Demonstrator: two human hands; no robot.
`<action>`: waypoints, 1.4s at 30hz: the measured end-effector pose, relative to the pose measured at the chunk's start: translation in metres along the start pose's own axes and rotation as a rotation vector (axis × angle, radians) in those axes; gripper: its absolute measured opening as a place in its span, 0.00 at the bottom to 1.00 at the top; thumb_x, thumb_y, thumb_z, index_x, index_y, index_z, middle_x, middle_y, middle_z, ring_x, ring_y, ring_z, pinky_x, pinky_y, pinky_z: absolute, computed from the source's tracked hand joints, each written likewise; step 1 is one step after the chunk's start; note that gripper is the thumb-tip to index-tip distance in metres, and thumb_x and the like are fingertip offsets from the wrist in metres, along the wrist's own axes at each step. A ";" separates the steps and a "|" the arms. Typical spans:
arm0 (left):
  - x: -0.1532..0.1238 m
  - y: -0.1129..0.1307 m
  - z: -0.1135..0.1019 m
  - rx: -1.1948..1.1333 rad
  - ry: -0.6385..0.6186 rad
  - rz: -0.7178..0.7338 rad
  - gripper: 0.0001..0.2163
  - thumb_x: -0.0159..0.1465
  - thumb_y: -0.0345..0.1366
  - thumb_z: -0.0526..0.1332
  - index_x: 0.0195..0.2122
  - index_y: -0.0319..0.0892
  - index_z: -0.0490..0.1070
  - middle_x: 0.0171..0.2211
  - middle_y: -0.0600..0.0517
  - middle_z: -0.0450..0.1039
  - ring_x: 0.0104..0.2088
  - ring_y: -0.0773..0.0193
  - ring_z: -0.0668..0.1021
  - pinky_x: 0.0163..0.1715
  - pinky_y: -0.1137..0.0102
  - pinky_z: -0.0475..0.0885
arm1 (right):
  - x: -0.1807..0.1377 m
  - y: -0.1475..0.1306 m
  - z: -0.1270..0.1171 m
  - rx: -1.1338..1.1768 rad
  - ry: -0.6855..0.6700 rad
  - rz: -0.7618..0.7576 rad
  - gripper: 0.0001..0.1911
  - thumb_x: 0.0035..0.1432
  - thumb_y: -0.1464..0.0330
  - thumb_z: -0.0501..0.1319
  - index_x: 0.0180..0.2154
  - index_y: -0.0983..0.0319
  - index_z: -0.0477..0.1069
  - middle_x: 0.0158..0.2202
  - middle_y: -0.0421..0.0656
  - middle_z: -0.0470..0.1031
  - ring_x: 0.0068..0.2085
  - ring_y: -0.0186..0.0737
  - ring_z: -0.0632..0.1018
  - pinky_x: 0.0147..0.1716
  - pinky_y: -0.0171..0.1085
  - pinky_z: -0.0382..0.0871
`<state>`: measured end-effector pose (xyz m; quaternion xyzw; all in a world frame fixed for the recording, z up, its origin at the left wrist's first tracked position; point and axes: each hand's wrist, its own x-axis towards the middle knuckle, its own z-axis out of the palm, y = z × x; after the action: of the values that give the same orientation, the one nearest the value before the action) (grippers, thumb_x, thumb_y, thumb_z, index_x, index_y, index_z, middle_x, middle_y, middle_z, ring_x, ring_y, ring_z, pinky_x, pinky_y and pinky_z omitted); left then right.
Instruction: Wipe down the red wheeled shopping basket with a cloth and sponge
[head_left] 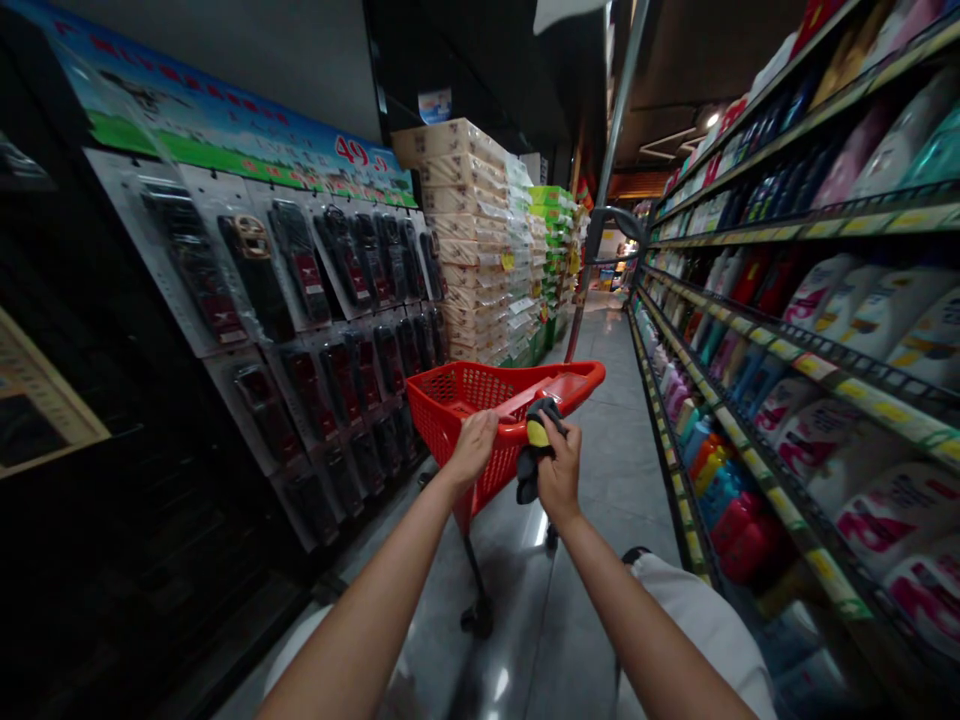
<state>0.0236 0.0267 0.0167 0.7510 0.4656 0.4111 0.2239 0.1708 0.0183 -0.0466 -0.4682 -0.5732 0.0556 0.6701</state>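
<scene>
A red plastic shopping cart (435, 405) stands in front of me, turned at an angle, with a perforated basket and dark wheels. My left hand (472, 448) is closed over the near end of its red rim. In my right hand (561, 470) is a bunched dark grey cloth (528, 478) with a yellow patch, pressed against the cart's handle bar. The fingers of that hand are wrapped round the cloth and partly hide it. Inside the basket, little shows beyond a red flap.
Shelves (795, 360) of bottles run along the right side. On the left hangs a rack of packaged belts (300, 260) under a blue sign. Stacked cartons (469, 240) stand beyond it. A metal pole (619, 110) with a dark loop rises behind the cart. Grey tiled floor (607, 400) leads down the aisle.
</scene>
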 end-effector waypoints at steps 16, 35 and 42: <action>0.020 -0.033 0.009 0.286 -0.132 -0.011 0.23 0.72 0.43 0.38 0.57 0.46 0.67 0.59 0.48 0.67 0.63 0.58 0.63 0.65 0.51 0.50 | 0.028 0.003 -0.041 0.081 0.087 0.183 0.21 0.57 0.67 0.54 0.49 0.59 0.76 0.45 0.46 0.66 0.49 0.42 0.71 0.56 0.43 0.63; 0.029 0.018 0.082 0.463 -0.127 -0.008 0.21 0.71 0.44 0.41 0.57 0.44 0.67 0.52 0.42 0.71 0.55 0.52 0.70 0.58 0.53 0.59 | 0.009 0.000 -0.057 -0.143 0.133 0.031 0.25 0.52 0.74 0.50 0.48 0.58 0.77 0.48 0.47 0.65 0.53 0.44 0.69 0.56 0.44 0.63; 0.032 0.012 0.073 0.295 -0.264 0.204 0.20 0.68 0.41 0.51 0.59 0.46 0.67 0.58 0.48 0.70 0.58 0.56 0.70 0.59 0.60 0.62 | 0.046 0.023 -0.111 -0.346 0.189 0.048 0.24 0.51 0.73 0.51 0.47 0.58 0.77 0.50 0.47 0.70 0.53 0.47 0.70 0.55 0.46 0.63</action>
<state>0.0974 0.0531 -0.0021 0.8663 0.4088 0.2569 0.1277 0.2883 -0.0031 -0.0190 -0.5930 -0.4973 -0.0719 0.6292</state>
